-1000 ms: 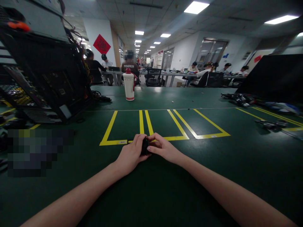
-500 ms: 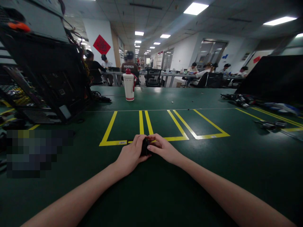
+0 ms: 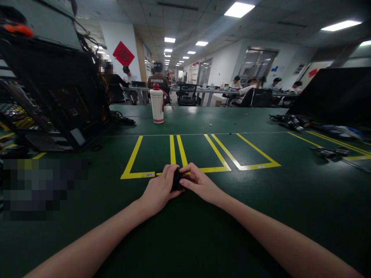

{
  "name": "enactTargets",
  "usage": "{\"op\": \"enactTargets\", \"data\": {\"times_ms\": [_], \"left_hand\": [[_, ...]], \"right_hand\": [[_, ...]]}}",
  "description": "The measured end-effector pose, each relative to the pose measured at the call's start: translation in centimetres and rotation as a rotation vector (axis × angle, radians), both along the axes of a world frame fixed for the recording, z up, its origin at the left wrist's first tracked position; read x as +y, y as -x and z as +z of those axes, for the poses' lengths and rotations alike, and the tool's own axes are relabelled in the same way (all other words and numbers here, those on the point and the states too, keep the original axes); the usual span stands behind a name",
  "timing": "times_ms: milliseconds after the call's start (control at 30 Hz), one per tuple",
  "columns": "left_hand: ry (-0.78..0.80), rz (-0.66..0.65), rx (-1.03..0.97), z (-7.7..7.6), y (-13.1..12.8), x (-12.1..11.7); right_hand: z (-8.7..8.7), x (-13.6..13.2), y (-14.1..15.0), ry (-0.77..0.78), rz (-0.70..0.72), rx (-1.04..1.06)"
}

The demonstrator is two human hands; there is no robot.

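A small black object (image 3: 176, 181) is between my two hands, low over the green table (image 3: 185, 231); its kind I cannot make out. My left hand (image 3: 159, 186) wraps round it from the left, fingers on top and thumb below. From the right, my right hand (image 3: 199, 183) presses its thumb and fingertips against the object's right side. Much of the black object is hidden by my fingers. Just beyond the hands, yellow tape (image 3: 139, 175) marks out boxes on the table, with a small label stuck on it.
A white tumbler with a red lid (image 3: 157, 106) stands farther back. To the left is an opened black computer case (image 3: 66, 104). Cables (image 3: 292, 121) and a dark panel (image 3: 333, 96) are on the right. Several people sit at desks beyond, one in a brown shirt (image 3: 158, 81).
Both hands keep nearly the same hold on the black object. The whole view has shifted very slightly; nothing else visibly differs.
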State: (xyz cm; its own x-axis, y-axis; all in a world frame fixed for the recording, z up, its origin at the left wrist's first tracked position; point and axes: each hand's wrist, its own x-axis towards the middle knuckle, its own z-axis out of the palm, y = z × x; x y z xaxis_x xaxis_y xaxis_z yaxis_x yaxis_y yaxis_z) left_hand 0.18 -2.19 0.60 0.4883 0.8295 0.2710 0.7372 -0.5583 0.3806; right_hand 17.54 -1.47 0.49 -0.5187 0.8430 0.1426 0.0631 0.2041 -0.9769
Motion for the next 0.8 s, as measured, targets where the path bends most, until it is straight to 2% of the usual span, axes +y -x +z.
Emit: {"op": "enactTargets", "data": {"times_ms": [333, 667, 800], "left_hand": [[-0.011, 0.016, 0.036, 0.04, -0.04, -0.05], [-0.005, 0.013, 0.012, -0.19, -0.06, 0.09], [0.002, 0.001, 0.004, 0.04, -0.03, -0.03]], "right_hand": [[0.43, -0.11, -0.21, 0.069, 0.071, 0.027], [0.28, 0.08, -0.01, 0.013, -0.007, -0.020], [0.46, -0.03, -0.14, 0.035, 0.029, -0.021]]}}
